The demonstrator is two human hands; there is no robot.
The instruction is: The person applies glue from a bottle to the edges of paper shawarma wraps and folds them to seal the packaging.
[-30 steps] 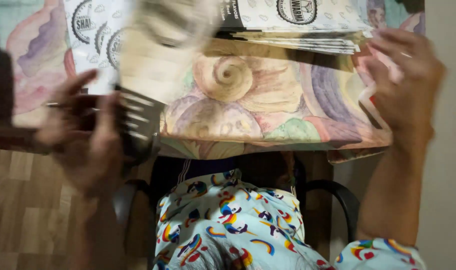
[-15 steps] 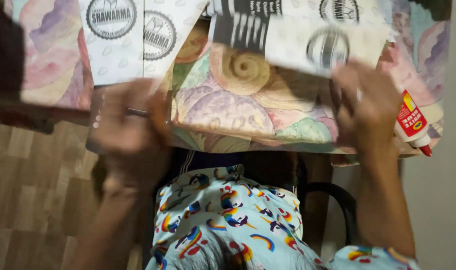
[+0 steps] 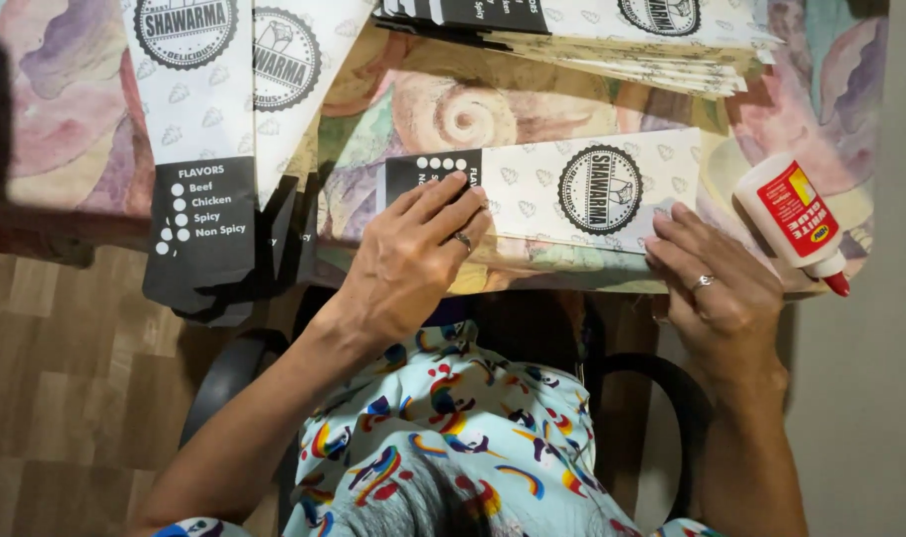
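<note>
A flat white paper sleeve (image 3: 562,194) with a black end and a round black stamp lies crosswise near the table's front edge. My left hand (image 3: 413,261) rests flat on its black end, fingers spread, a ring on one finger. At the sleeve's other end, my right hand (image 3: 722,288) presses down with its fingertips, also wearing a ring. Neither hand grips anything.
A white glue bottle (image 3: 793,221) with a red label and cap lies at the right. A stack of the same sleeves (image 3: 632,45) lies at the back. Two more sleeves (image 3: 199,149) hang over the left front edge of the table's patterned cloth (image 3: 65,99). Wooden floor lies below.
One sleeve has been laid down flat at the front edge. Both hands have come down onto it, the left hand moving right from the table's left side.
</note>
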